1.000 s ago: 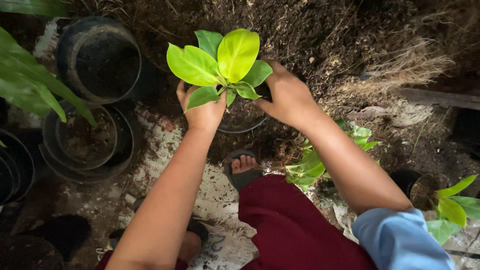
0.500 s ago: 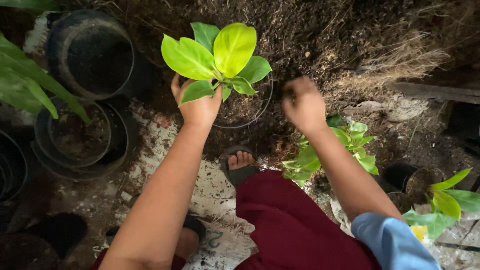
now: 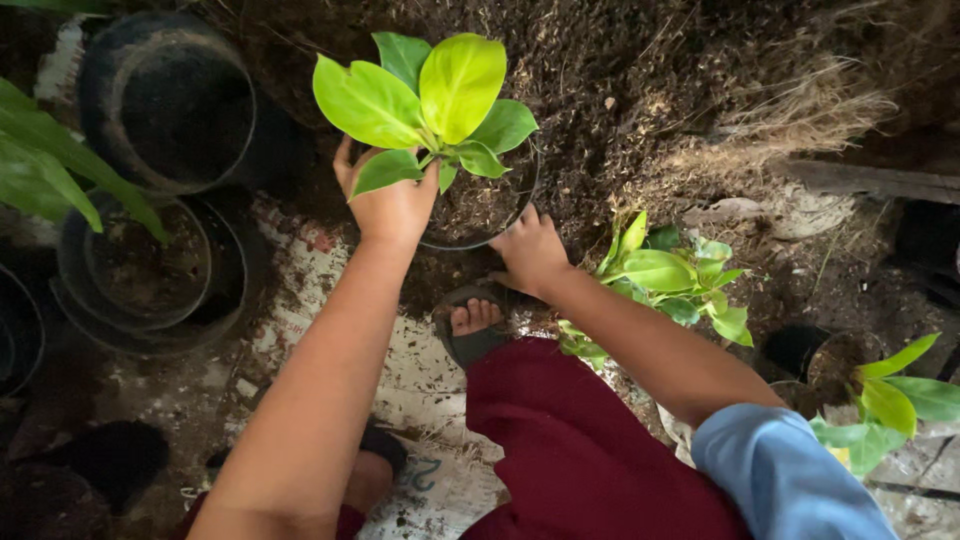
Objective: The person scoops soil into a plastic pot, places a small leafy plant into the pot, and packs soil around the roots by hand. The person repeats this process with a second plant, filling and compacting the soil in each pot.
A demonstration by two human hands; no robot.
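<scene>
Left hand (image 3: 392,205), arm extended forward, fingers curled around the stem base of a broad-leaved green plant (image 3: 430,100), holding it upright over a small black pot (image 3: 480,205) half-filled with soil. Right hand (image 3: 530,252), fingers loosely spread, rests against the pot's near rim. Soil heap (image 3: 640,90) behind; empty black pots (image 3: 160,100) at left.

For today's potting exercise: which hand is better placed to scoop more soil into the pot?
Probably the right hand: it rests free at the pot rim beside the soil heap, while the left hand grips the plant upright.
</scene>
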